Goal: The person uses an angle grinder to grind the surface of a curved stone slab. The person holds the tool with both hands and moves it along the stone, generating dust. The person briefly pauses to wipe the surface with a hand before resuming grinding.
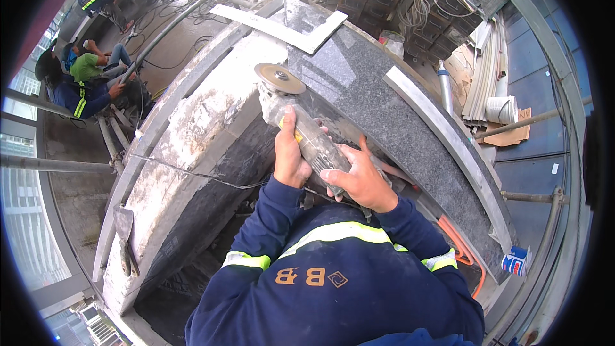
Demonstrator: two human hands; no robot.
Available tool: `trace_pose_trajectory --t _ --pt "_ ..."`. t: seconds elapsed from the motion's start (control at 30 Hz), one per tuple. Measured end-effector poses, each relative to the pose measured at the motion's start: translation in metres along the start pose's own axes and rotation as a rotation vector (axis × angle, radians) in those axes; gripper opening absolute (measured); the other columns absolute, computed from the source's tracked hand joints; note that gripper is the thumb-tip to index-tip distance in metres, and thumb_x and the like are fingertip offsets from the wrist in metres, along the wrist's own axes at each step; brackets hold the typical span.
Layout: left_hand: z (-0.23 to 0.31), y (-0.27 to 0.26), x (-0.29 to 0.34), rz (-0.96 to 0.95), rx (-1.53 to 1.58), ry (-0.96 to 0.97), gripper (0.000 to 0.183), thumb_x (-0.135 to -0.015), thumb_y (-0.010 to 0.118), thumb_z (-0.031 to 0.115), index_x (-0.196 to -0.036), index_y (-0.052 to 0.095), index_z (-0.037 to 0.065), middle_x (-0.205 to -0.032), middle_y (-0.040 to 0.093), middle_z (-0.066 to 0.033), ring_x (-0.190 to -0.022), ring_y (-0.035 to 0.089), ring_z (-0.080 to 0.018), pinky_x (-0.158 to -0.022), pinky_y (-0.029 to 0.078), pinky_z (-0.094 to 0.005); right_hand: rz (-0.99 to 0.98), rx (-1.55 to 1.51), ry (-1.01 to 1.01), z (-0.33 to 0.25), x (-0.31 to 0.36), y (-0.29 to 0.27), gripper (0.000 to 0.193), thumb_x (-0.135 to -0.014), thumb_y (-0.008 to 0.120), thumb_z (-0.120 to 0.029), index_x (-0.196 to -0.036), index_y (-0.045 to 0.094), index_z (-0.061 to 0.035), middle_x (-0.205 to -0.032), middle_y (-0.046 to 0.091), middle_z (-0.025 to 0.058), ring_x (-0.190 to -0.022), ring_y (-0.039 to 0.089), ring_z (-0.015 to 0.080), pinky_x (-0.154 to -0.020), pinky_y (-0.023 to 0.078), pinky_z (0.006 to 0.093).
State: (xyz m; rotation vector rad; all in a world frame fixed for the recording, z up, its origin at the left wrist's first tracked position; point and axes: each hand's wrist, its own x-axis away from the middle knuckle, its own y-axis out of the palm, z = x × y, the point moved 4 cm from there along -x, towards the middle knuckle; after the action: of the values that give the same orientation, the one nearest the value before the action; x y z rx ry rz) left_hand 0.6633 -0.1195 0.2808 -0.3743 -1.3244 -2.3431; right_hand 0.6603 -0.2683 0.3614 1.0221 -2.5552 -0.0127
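Observation:
Both my hands grip a dusty grey angle grinder [309, 136]. My left hand [288, 157] wraps its body from the left. My right hand [362, 181] holds its rear end, fingers spread over the casing. The round grinding disc [280, 79] faces upward at the far end, over the seam between a dark polished granite slab [359, 83] and a rough whitish mortar bed [205, 122]. Whether the disc touches the stone I cannot tell. My sleeves are dark blue with reflective yellow bands.
A trowel [124, 238] lies on the curved mortar edge at the lower left. A pale L-shaped square [282, 29] rests on the far slab. An orange hose [462, 251], a blue and white can [516, 260] and a white bucket [502, 109] are on the right. People [83, 86] sit below at the left.

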Motion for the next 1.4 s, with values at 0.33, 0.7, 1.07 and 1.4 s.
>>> trace_pose_trajectory --t 0.33,0.7,1.07,1.4 --pt "-0.02 0.008 0.024 0.01 -0.019 -0.039 0.076 -0.099 0.058 0.066 -0.124 0.052 -0.006 -0.097 0.065 -0.0198 -0.082 0.069 -0.0309 -0.076 0.062 -0.0467 0.035 0.015 0.035 0.006 0.029 -0.01 0.045 -0.092 0.074 -0.017 -0.127 0.056 0.0059 -0.084 0.067 0.006 -0.064 0.063 0.0088 -0.054 0.051 0.0238" --pt "-0.031 0.019 0.04 0.032 -0.014 -0.023 0.073 -0.1 0.057 0.064 -0.125 0.051 -0.005 -0.103 0.063 -0.0183 -0.087 0.069 -0.0289 -0.078 0.062 -0.0463 0.007 0.052 0.047 0.0 0.047 -0.015 0.052 -0.092 0.073 -0.019 -0.133 0.053 0.007 -0.083 0.066 0.0068 -0.065 0.063 0.0102 -0.057 0.051 0.025" --pt "-0.039 0.016 0.044 0.016 -0.014 -0.058 0.07 -0.101 0.056 0.061 -0.123 0.052 -0.005 -0.101 0.064 -0.0184 -0.085 0.069 -0.0289 -0.076 0.062 -0.046 0.019 0.041 0.045 0.002 0.057 -0.017 0.052 -0.092 0.073 -0.02 -0.133 0.055 0.007 -0.086 0.067 0.0054 -0.068 0.065 0.0102 -0.061 0.053 0.026" --pt "-0.028 0.02 0.039 0.02 0.032 -0.004 0.054 -0.104 0.06 0.05 -0.121 0.054 -0.001 -0.102 0.066 -0.0165 -0.085 0.072 -0.0255 -0.07 0.063 -0.0418 0.026 0.037 0.04 -0.001 0.047 -0.014 0.044 -0.093 0.073 -0.02 -0.125 0.058 0.0056 -0.083 0.067 0.0053 -0.066 0.065 0.0099 -0.061 0.052 0.0259"
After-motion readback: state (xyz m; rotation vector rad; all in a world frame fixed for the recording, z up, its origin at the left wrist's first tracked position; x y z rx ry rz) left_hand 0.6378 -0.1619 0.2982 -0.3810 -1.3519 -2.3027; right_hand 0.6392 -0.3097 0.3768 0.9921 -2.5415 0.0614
